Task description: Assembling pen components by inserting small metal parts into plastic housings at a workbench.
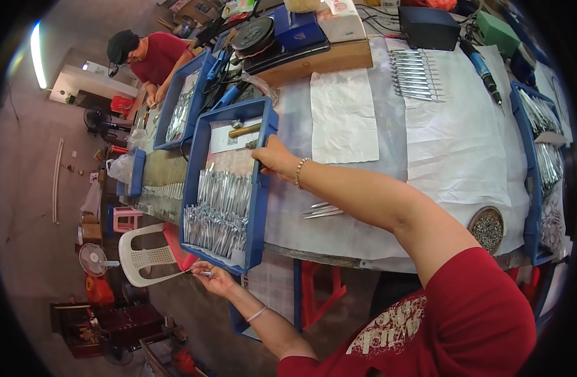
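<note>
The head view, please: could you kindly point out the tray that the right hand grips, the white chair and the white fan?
Tray (pixel 261 207): head view, on its right side wall.
White chair (pixel 153 256): head view, on its perforated panel.
White fan (pixel 92 259): head view, on its round guard.

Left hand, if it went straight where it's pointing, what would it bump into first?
Probably the white plastic chair, just past the left hand in the picture. The chair may be lower and farther away, though, so the hand could pass above it.
</note>
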Demonstrator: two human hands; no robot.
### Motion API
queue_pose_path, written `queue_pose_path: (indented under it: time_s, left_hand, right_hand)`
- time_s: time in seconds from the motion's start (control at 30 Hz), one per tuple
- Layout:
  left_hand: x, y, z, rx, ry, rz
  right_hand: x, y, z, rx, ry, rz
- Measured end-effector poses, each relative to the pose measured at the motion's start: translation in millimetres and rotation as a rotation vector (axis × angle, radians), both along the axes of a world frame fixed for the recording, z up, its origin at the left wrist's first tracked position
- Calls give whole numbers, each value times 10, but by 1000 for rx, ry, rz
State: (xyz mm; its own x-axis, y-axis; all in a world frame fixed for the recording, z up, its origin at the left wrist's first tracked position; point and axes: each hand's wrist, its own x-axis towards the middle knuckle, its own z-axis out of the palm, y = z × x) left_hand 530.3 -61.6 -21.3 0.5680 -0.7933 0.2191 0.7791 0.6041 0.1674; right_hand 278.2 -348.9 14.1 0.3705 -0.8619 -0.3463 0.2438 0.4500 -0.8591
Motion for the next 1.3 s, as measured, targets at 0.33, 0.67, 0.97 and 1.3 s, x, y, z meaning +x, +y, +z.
queue_pose_path:
  time_s: [0.33,0.67,0.97,1.3]
  left_hand:
    - [-25,179,-7,388,-115,332]
    - [-2095,811,813,672,-532,283]
    - [-3959,1018,1012,412,-665,-838]
    - [-4841,1340,843,204,-731,-1203]
  right_hand:
    - [-532,12,163,-155,210,385]
    - [-2132,1466,1703,-747,373,563]
    - [-4074,4053,485,-595,1094,590]
    - [-4857,5098,-756,-212,971,-155]
